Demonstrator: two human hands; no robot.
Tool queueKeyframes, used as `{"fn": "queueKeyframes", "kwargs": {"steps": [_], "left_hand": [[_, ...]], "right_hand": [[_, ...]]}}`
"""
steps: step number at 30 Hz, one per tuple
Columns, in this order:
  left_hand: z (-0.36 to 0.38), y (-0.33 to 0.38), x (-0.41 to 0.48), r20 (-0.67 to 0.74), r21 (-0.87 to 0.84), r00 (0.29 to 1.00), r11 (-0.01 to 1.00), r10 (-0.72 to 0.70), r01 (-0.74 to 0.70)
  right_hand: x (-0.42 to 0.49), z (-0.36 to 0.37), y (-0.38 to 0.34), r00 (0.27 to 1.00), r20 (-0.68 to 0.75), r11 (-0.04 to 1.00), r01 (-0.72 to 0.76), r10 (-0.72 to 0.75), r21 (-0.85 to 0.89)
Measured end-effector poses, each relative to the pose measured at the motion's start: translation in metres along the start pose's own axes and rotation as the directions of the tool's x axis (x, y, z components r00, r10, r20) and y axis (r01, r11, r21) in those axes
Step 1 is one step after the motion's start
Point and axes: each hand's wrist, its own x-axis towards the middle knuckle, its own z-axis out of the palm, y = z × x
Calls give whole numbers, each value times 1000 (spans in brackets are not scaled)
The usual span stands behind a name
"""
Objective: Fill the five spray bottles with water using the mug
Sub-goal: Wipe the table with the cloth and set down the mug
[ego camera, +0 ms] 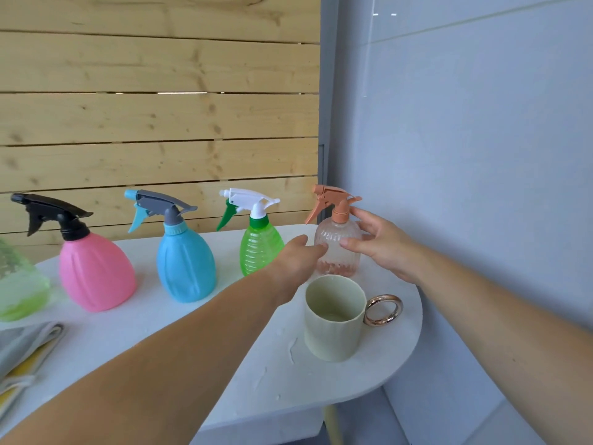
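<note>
Cloth (pixel 25 348): grey and yellow, folded, on the table (pixel 272 380), far to the left of the left forearm.
Mug (pixel 333 326): pale green, gold ring handle; upright on the table, nearer than both hands, between the two forearms; handle toward the right forearm; a little liquid shows at the bottom.
Left hand (pixel 298 255): back up, fingers extended and close together; fingertips at the left side of the clear bottle (pixel 337 252); contact cannot be confirmed.
Right hand (pixel 378 245): fingers spread round the clear bottle's right side; thumb tip on its ribbed front, index fingertip at its collar.
Clear bottle: peach spray head, upright, between the two hands, just beyond the mug.
Green bottle (pixel 260 248): white spray head, upright, just left of the left hand.
Blue bottle (pixel 186 264): grey spray head, further left of the left hand.
Pink bottle (pixel 96 274): black spray head, left of the blue bottle.
Pale green bottle (pixel 19 284): cut off by the left edge, well apart from both hands.
Plank wall (pixel 160 107): beyond the bottles.
Grey wall (pixel 465 123): beyond the right hand.
</note>
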Motion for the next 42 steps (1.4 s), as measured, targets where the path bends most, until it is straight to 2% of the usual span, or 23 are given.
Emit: {"fn": "queueKeyframes", "kwargs": {"steps": [5,8,10,16,19,20,22,24,25,27,32,34,37,39,42], "left_hand": [[-30,4,-50,29,-54,998,997,-55,56],[-54,2,-89,12,-7,1000,1000,-24,24],[-71,0,-113,-8,56,1000,998,12,-12],[-156,-34,-187,-235,333,967,943,100,-16],[-206,-65,-222,-387,489,893,872,229,-12],[-223,-76,-230,-420,566,862,825,283,4],[-258,-100,-242,-455,752,835,636,308,175],[-291,-123,-244,-458,838,866,423,201,345],[-306,-134,-244,-450,848,883,371,129,378],[-327,-152,-240,-418,854,908,356,38,379],[-325,-163,-230,-354,855,933,427,68,293],[-307,-162,-228,-296,876,949,426,108,225],[-278,-161,-228,-246,893,961,416,129,173],[-276,-163,-228,-279,887,953,412,121,208],[-294,-167,-227,-403,844,911,417,82,336]], "right_hand": [[-30,-3,-29,973,-225,992,-76,51,-103],[-53,8,-61,937,-336,984,36,-95,-177],[-73,23,-87,914,-353,967,127,-200,-220],[-139,104,-137,937,-156,935,275,-313,-223],[-160,147,-139,956,-61,940,270,-288,-211],[-165,160,-139,959,-29,939,269,-281,-216],[-170,185,-138,966,28,941,258,-258,-219],[-174,205,-135,973,65,948,231,-222,-221],[-174,213,-133,977,76,953,212,-200,-219],[-175,224,-128,981,90,957,191,-175,-218],[-174,229,-113,978,127,934,195,-164,-298],[-172,228,-104,978,163,878,188,-128,-440],[-172,227,-93,973,217,653,216,-80,-726],[-177,223,-87,973,227,537,218,-49,-815],[-187,216,-74,972,230,433,226,-43,-873]]}}
